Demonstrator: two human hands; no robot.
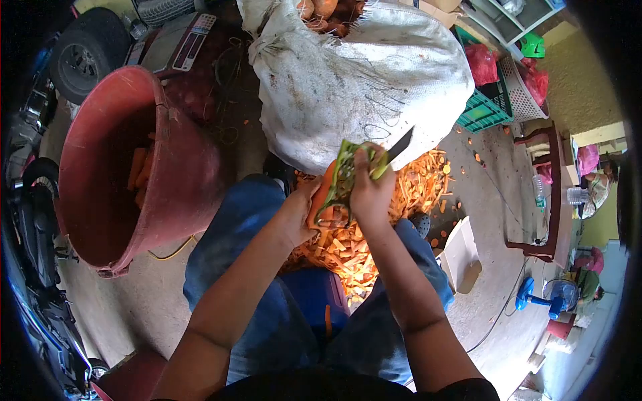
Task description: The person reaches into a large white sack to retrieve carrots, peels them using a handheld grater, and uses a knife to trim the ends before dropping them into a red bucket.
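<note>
My left hand (299, 212) is closed around a thick orange carrot (325, 192), held tilted above the peelings between my knees. My right hand (372, 194) grips a knife by its yellow-green handle; the dark knife blade (401, 144) points up and away to the right. Against the carrot, between both hands, lies a green-edged piece with a mottled middle (344, 168); I cannot make out its kind. Below the hands spreads a heap of orange peelings and scraps (348, 250).
A white woven sack (361, 87) stands ahead, its torn top showing orange-brown produce (324, 10). To the left is a large red tub (167, 180) with orange pieces (142, 170) inside. An open cardboard box (460, 255), green crate (487, 110) and blue fan (535, 299) are at right.
</note>
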